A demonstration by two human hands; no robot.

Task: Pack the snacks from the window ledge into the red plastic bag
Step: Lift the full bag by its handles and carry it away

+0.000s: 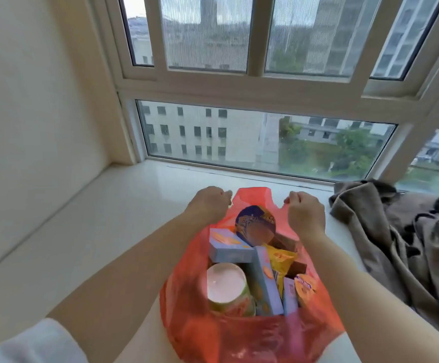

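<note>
The red plastic bag [239, 334] sits on the white window ledge [95, 231], right in front of the person. Its mouth is wide open. The left hand [210, 203] is curled tight and pinches the far left edge of the bag. The right hand [304, 210] is curled too and pinches the far right edge. The bag's back rim stands up between the two hands, and the rest of the bag hangs below them, closer to the person.

The bag is thin, shiny and see-through, with soft wrinkles. The snacks lie inside it, below and between the hands. Just under the hands is a round dark blue tub [256, 225] lying on its side. Below the left hand is a flat light blue box [230, 244] with orange pictures on it. A long light blue box [265, 281] stands beside it. Lower down is a green cup [227, 286] with a smooth white round lid. Below the right hand is a crinkly yellow packet [281, 258], a brown bar [295, 269] and a small orange packet [304, 286].

To the right of the right hand lies a heap of soft brown cloth [386, 231] with dark straps. Past both hands is the big window [265, 137] with a white frame.
</note>
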